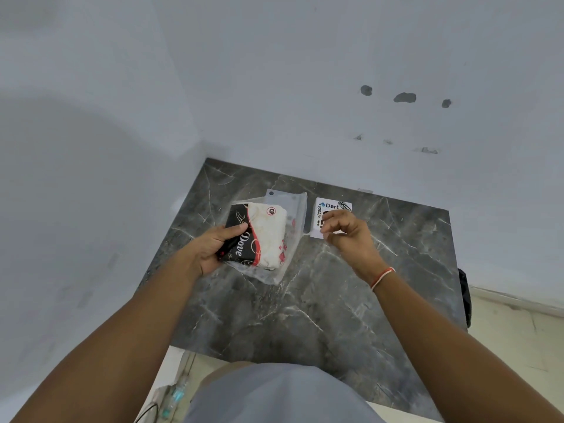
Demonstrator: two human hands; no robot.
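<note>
Folded black, white and red printed cloth (259, 236), inside clear plastic bag (295, 219), lay on dark grey marble tabletop (305, 315). Left hand (213, 248) gripped its left edge. Right hand (345, 230), fingers curled, pinched the bag's thin right-edge strip.

Two bare forearms (137, 315), red-and-white thread bracelet (383, 277) on the right wrist, grey garment (283, 395) over the torso.

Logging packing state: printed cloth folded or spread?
Folded: cloth is a compact bundle in the left hand; right hand pinches the clear bag.
</note>
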